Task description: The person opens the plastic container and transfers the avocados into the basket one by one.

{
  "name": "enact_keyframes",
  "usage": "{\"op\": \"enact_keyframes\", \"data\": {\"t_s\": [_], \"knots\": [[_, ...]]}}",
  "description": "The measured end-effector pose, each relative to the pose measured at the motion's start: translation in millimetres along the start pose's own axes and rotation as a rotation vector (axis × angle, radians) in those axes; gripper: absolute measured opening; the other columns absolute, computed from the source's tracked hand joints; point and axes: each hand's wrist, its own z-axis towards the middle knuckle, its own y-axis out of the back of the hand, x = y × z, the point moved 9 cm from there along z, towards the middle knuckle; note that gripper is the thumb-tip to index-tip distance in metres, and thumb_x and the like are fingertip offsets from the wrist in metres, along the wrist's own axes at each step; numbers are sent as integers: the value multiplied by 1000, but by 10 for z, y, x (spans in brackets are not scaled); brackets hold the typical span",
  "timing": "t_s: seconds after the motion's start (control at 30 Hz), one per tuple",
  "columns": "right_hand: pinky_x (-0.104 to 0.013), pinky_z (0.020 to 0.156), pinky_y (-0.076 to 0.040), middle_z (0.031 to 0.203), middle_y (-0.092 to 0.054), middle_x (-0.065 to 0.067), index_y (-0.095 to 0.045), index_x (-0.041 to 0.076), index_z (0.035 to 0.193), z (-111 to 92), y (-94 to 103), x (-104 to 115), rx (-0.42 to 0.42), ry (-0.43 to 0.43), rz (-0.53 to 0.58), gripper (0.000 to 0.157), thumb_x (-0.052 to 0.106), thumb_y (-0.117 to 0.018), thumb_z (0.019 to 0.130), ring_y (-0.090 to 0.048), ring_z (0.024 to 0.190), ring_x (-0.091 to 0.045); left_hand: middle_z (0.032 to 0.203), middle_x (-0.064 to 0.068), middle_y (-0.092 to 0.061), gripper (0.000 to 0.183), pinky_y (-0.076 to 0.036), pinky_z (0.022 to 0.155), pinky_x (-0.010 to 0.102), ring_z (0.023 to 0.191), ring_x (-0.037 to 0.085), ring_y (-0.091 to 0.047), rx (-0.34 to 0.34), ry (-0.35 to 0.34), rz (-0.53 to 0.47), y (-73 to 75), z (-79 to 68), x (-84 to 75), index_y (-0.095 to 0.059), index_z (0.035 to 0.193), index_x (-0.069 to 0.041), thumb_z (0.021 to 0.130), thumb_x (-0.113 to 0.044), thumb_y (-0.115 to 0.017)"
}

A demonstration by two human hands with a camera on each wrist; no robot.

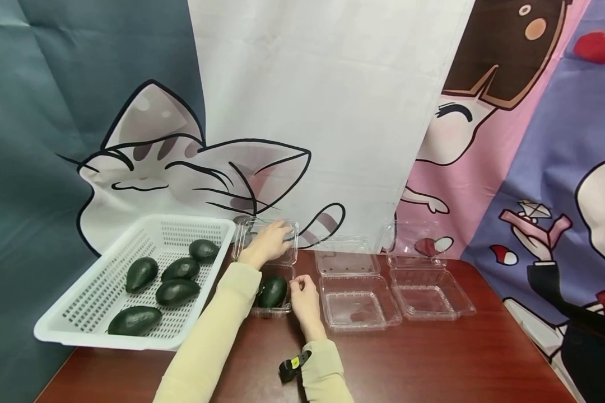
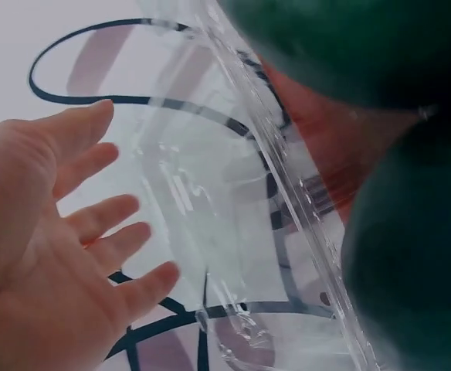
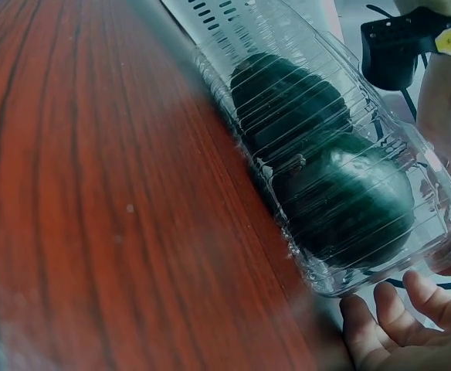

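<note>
Two dark green avocados (image 3: 349, 205) lie side by side in a clear plastic clamshell container (image 3: 318, 282); the left one is mostly hidden by the left forearm in the head view. The clamshell's lid (image 1: 289, 254) stands raised at the back. My left hand (image 1: 271, 242) is at this lid, its fingers extended and spread beside the clear plastic in the left wrist view. My right hand (image 1: 306, 299) is at the container's right side, where its fingers (image 3: 391, 317) and thumb pinch the rim.
On the left, a white perforated basket (image 1: 55, 324) holds several avocados (image 1: 135, 321). Two more clamshells, a nearer one (image 1: 355, 324) and one farther right (image 1: 428, 313), stand with raised lids on the reddish-brown table (image 1: 413, 358). A printed curtain (image 1: 333, 112) hangs behind.
</note>
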Motion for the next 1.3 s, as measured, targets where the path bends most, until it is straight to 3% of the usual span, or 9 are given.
{"op": "enact_keyframes", "data": {"t_s": [0.33, 0.6, 1.07, 1.3], "knots": [[-32, 63, -39, 71, -50, 2, -60, 10, 86, 27, 0, -10, 14, -3, 31, 7, 14, -58, 92, -48, 66, -15, 149, 18, -41, 49, -37, 105, 53, 133, 35, -42, -1, 35, -115, -23, -392, -169, -51, 143, -9, 98, -26, -61], [-32, 61, -39, 70, -50, 1, -61, 10, 88, 35, -10, -2, 30, -1, 34, 7, 15, -57, 91, -48, 65, -15, 137, 15, -51, 49, -43, 99, 50, 124, 34, -51, -1, 55, -139, -160, -728, -175, -55, 138, -10, 92, -19, -69], [-33, 64, -40, 72, -51, 1, -62, 9, 89, 47, -16, 4, 38, -3, 39, 9, 16, -58, 92, -50, 68, -16, 129, 12, -57, 47, -47, 93, 50, 117, 32, -56, -20, 80, -121, -263, -891, -148, -59, 134, -10, 90, -19, -72], [-33, 64, -40, 71, -51, 1, -63, 9, 88, 28, -5, -10, 37, -15, 42, 9, 16, -59, 93, -49, 67, -16, 128, 16, -57, 48, -47, 92, 52, 113, 39, -58, -21, 88, -140, -314, -970, -154, -60, 132, -7, 88, -18, -74]]}}
